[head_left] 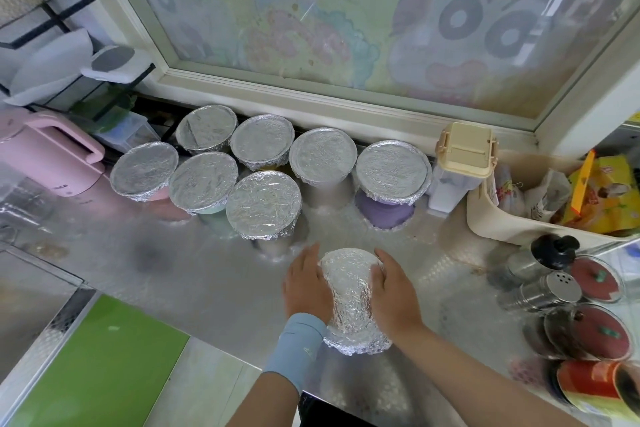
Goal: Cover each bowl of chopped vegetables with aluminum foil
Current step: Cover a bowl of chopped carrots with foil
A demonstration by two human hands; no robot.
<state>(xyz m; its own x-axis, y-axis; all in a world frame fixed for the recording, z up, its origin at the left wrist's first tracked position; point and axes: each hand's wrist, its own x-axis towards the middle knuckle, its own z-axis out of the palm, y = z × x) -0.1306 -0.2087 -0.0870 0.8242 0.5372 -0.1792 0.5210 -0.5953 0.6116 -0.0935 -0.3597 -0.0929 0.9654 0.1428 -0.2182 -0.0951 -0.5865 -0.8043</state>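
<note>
Eight bowls stand on the metal counter [207,270], all under foil. One, the near bowl [358,340], sits directly between the two hands, its crinkled foil [346,270] wrapped over the top and down the sides. The left hand [306,282] lies flat against its left side, fingers straight and together, pressing the foil to the rim; a blue wristband [294,347] circles that wrist. The right hand [394,291] mirrors it on the right side, palm on the foil and fingers extended, their tips bending slightly over the edge. Neither hand grips or lifts anything. The seven far bowls [263,208] are grouped beyond the fingertips, mostly ahead and to the left of the left hand, their foil tops smooth and tucked under the rims. The nearest of them stands just ahead of the left fingertips, apart from them. A purple bowl [384,213] sits ahead of the right hand, at the right end of the group. Far to the left of the left hand is a pink kettle [52,156]. Beyond and to the right of the right hand stands a cream-lidded box [465,152], then a bin [491,215] of packets. Directly right of the right hand, well apart, are steel shakers [543,291] and red-lidded jars [594,279]. A green board [100,364] lies left of the left forearm.
</note>
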